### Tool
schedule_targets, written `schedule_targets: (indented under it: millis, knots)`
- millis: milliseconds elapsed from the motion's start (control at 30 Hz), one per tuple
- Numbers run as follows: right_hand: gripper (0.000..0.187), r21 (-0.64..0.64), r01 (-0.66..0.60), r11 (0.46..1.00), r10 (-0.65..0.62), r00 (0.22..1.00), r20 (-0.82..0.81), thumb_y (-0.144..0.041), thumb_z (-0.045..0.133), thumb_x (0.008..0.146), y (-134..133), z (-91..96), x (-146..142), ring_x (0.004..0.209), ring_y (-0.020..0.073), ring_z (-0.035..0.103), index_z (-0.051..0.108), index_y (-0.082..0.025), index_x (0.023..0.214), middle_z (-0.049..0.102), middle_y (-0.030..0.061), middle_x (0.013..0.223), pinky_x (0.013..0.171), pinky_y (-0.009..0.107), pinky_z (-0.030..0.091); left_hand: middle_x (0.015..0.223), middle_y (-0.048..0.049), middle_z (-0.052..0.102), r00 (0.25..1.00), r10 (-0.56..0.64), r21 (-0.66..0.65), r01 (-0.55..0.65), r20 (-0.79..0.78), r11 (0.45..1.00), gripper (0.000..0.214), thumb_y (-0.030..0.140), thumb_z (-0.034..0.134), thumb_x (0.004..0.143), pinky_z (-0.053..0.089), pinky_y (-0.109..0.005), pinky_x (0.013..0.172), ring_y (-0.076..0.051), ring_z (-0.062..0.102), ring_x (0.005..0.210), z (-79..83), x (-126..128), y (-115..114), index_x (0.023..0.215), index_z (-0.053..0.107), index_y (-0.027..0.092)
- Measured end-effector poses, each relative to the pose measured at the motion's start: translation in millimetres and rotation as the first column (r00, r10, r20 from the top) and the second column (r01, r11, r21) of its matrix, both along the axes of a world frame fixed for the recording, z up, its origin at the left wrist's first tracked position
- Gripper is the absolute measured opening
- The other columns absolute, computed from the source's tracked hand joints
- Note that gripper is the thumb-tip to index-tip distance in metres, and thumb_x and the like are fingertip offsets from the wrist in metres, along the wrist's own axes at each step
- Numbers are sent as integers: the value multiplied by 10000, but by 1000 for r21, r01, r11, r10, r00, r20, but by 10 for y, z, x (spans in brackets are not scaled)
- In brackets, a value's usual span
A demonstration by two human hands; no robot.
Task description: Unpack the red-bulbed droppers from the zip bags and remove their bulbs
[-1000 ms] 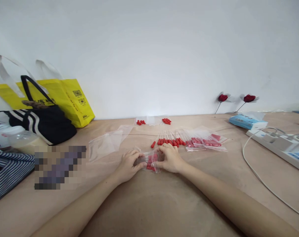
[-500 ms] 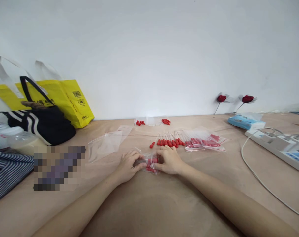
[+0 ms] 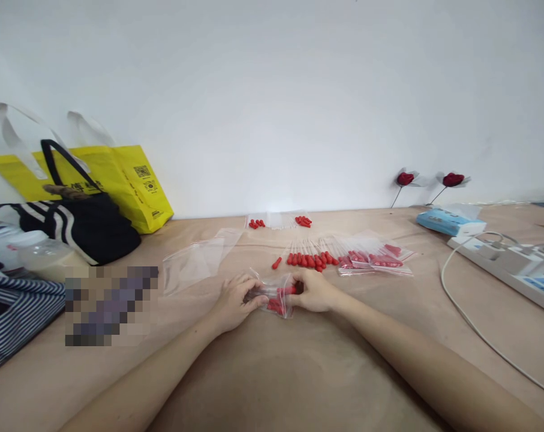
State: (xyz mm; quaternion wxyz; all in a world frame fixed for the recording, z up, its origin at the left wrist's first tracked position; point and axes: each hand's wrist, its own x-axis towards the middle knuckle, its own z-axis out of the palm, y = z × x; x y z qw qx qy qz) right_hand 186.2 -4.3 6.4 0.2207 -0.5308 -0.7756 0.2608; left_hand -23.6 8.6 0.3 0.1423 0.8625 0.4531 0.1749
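My left hand [image 3: 240, 300] is closed on the left side of a clear zip bag [image 3: 286, 311], thumb in front and fingers behind. Glass droppers with red rubber bulbs [image 3: 275, 306] show in and through the bag, stems pointing left. At the bag's right side my right hand [image 3: 314, 291] pinches a red-bulbed dropper [image 3: 286, 290]; whether the fingers also grip the bag's edge I cannot tell. Just beyond the hands lies a row of loose droppers [image 3: 311, 259], bulbs toward me, with a single dropper [image 3: 276, 263] off to its left.
Filled zip bags [image 3: 374, 259] lie right of the row; flat bags [image 3: 193, 267] lie left. More bagged droppers [image 3: 303, 221] rest by the wall. A yellow bag [image 3: 139, 192] and black bag [image 3: 105, 231] stand left; a tissue pack [image 3: 450, 222], power strip [image 3: 514, 273] and cable [image 3: 460, 321] are right.
My right hand has shifted slightly right, its fingers now drawn together at a red bulb. My left hand stays on the bag. The view has shifted slightly.
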Motion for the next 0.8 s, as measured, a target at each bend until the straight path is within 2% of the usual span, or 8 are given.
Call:
schedule_targets:
  millis: [100,200,267,333,400,467,633,800]
  knots:
    - [122,-40,-29,999,24,992,-126,-246,607,625,11,-40,90,556,93,467,509,-173,629,510,-46,598,537,214,353,832,-19,585,1000,14,3,-14,8,1000,251,419,502,777,364,-296,688,-173,516,790,4,1,2,857,580,194]
    - [133,-75,15,997,-35,960,-276,-163,583,602,8,-86,166,554,89,478,468,-178,669,508,-48,612,522,208,376,841,-16,593,999,40,-1,-40,6,999,234,406,510,773,365,-301,694,-177,522,799,6,4,5,853,585,199]
    - [188,-183,-5,983,-74,903,-423,-145,569,601,-6,-111,189,552,95,502,449,-188,740,517,-53,612,517,216,407,852,-17,596,999,50,-6,-50,8,999,225,394,514,773,367,-298,691,-179,525,809,7,7,7,854,586,197]
    - [277,-294,-89,952,-96,824,-558,-150,582,595,-25,-124,184,544,100,522,441,-197,829,535,-61,614,522,233,436,852,-21,596,999,53,-3,-53,12,999,224,388,516,774,370,-292,681,-178,527,809,8,10,8,854,586,190]
    - [356,-317,-155,936,-91,762,-642,-175,640,568,-42,-131,156,574,101,543,463,-196,876,573,-50,661,567,250,456,849,-20,596,998,55,2,-55,8,998,225,388,518,774,369,-288,673,-177,528,804,8,11,8,856,586,190]
    - [362,-300,-160,940,-95,724,-683,-243,701,539,-56,-144,117,605,100,557,516,-183,843,598,-29,705,609,256,459,846,-17,598,999,54,7,-54,3,999,227,394,518,774,368,-287,672,-176,530,803,5,10,8,857,588,195]
    - [353,-329,2,944,-256,634,-730,-414,703,540,-123,-201,140,497,88,523,568,-163,749,573,-32,577,526,248,446,867,-14,606,998,61,21,-61,-7,998,243,415,509,775,363,-308,706,-180,538,817,-18,0,12,871,590,207]
    - [278,-212,229,950,-311,631,-711,-400,672,585,-258,-100,513,449,74,472,603,-171,728,591,-11,612,446,226,401,861,-19,605,998,56,13,-56,13,998,229,400,524,765,375,-298,690,-181,538,819,-39,-7,35,865,585,203]
